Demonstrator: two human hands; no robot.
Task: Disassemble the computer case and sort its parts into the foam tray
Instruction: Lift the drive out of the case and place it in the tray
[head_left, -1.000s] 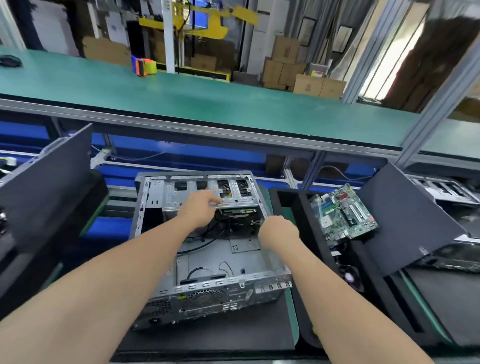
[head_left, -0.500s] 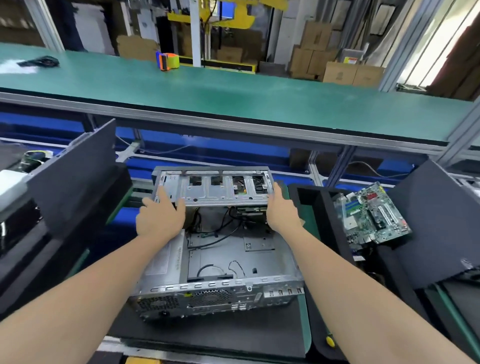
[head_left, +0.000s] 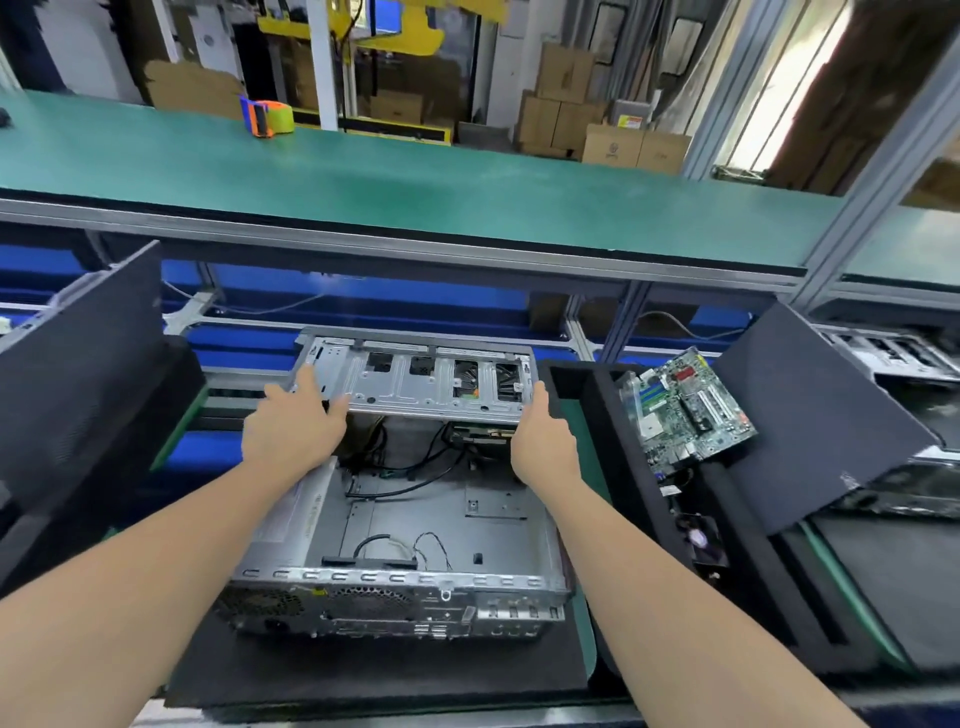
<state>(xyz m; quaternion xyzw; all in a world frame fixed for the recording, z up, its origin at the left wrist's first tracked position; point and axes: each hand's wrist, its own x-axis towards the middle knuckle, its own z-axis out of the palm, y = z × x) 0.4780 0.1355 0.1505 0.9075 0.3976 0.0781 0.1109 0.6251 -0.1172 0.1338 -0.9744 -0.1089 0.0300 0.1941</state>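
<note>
**A:** What is different from a second ago?

**B:** Then the left hand (head_left: 296, 431) was reaching into the computer case (head_left: 415, 525) and the right hand (head_left: 543, 441) sat clenched by its right wall. Now the hands are at opposite ends of the drive cage (head_left: 426, 387). The left hand grasps the left corner, with its thumb on the plate and its fingers along the side. The right hand wraps over the right edge.

**A:** Is the cage free?

**B:** I can't tell. It sits tilted at the far end of the case, above the loose cables (head_left: 395, 467). I judge it is being lifted or swung out, which would make it the next part to go into the tray.

**A:** Where is everything?

**B:** The case lies open on a dark mat (head_left: 363, 670) right in front of the person. The foam tray (head_left: 597, 410) is just beside it on the right.

**A:** What are the counts?

**B:**
- One case and one drive cage, which shows four cut-outs.
- One foam tray holding one motherboard (head_left: 691, 410), propped at an angle. Nearer in the tray is something small and dark that I can't make out.
- Two hands, both on the cage.
- Two dark panels (head_left: 78, 374), one leaning at each side.
- One tape dispenser (head_left: 267, 117) on the green table (head_left: 467, 171) behind.
- The cables are too tangled to count.

**A:** How far along is the task?

**B:** The board is already out and the cage is in hand. By my estimate the cables and the shell itself are still left.
</note>
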